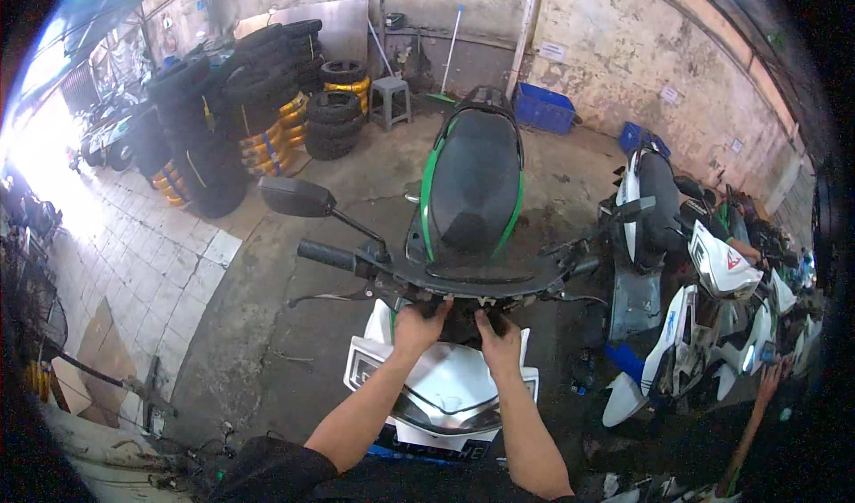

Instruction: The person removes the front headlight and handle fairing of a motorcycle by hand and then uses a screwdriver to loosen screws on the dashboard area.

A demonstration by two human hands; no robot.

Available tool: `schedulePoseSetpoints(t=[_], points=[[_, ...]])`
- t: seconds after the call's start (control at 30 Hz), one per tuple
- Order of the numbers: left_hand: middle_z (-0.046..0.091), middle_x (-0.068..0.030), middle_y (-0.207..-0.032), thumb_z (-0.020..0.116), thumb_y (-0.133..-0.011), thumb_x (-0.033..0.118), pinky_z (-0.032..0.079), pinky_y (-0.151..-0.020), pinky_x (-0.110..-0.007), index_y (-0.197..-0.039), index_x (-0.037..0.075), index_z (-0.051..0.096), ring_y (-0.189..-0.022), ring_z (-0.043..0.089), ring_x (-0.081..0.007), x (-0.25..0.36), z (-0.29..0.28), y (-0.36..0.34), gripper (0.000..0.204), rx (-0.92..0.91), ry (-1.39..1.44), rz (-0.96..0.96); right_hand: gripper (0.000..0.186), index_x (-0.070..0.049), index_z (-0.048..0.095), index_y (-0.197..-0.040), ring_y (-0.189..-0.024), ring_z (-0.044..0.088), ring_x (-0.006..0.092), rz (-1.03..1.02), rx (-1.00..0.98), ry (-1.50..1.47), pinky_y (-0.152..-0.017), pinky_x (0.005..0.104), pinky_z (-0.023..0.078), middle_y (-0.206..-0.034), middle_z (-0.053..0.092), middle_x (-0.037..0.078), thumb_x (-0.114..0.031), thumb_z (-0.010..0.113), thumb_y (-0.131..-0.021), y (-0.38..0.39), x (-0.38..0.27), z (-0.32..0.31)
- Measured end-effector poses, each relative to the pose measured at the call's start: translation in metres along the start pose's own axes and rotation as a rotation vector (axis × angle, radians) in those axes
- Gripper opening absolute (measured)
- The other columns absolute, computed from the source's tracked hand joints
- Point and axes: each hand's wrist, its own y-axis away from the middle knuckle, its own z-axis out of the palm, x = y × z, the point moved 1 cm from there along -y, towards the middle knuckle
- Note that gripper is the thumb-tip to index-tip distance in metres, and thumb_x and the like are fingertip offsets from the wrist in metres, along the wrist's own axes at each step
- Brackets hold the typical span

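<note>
A scooter faces me, with a black seat (472, 182) edged in green. Its black handlebar cover (472, 282) is in the middle of the view. The white front panel (452, 378), with its headlight, sits below the handlebar. My left hand (419, 329) reaches over the panel into the dark gap under the handlebar, thumb up, fingers curled. Beside it my right hand (501, 343) reaches into the same gap, its thumb also raised. Both hands seem closed on dark parts there, but the gap is in shadow and hides what the fingertips hold.
A mirror (298, 198) and a grip (328, 255) stick out on the left. To the right stands another scooter (659, 182) with white panels; another person's hand (773, 374) is at the far right. Tyre stacks (334, 120), a grey stool (390, 98) and a blue crate (543, 109) stand behind.
</note>
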Motion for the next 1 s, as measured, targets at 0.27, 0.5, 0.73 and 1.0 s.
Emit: schedulePoseSetpoints(t=[0.27, 0.5, 0.73, 1.0], points=[[0.066, -0.0173, -0.105, 0.068, -0.079, 0.041, 0.047, -0.085, -0.036, -0.110, 0.002, 0.062, -0.100, 0.063, -0.0302, -0.018, 0.007, -0.008, 0.050, -0.162, 0.273, -0.170, 0.025, 0.002, 0.064, -0.094, -0.084, 0.062, 0.0237, -0.101, 0.084, -0.030, -0.076, 0.0349, 0.048, -0.093, 0.065, 0.013, -0.019, 0.068, -0.080, -0.028, 0.052, 0.013], [0.063, -0.0148, -0.114, 0.065, -0.086, 0.026, 0.043, -0.091, -0.036, -0.117, 0.004, 0.057, -0.107, 0.058, -0.0291, -0.001, 0.003, -0.007, 0.040, -0.250, 0.190, -0.053, 0.049, 0.003, 0.050, -0.119, -0.100, 0.057, 0.0234, 0.424, 0.102, -0.817, -0.091, 0.0343, 0.045, -0.112, 0.060, 0.011, -0.004, 0.069, -0.074, -0.013, -0.001, 0.008], [0.067, -0.0206, -0.090, 0.061, -0.084, 0.043, 0.049, -0.076, -0.041, -0.096, 0.003, 0.067, -0.091, 0.064, -0.0368, -0.003, 0.009, -0.002, 0.042, -0.032, 0.257, 0.094, 0.047, 0.003, 0.053, -0.116, -0.099, 0.058, 0.0235, 0.202, 0.170, -0.694, -0.091, 0.0355, 0.045, -0.114, 0.060, 0.010, -0.001, 0.071, -0.073, -0.015, 0.009, 0.020], [0.068, -0.0167, -0.079, 0.069, -0.080, 0.038, 0.049, -0.073, -0.035, -0.095, -0.002, 0.067, -0.075, 0.066, -0.0254, -0.012, -0.028, 0.013, 0.043, -0.458, 0.166, -0.043, 0.043, 0.003, 0.056, -0.113, -0.099, 0.056, 0.0210, 0.228, 0.107, -0.656, -0.088, 0.0325, 0.044, -0.109, 0.061, 0.010, -0.012, 0.074, -0.077, -0.003, 0.007, 0.002]])
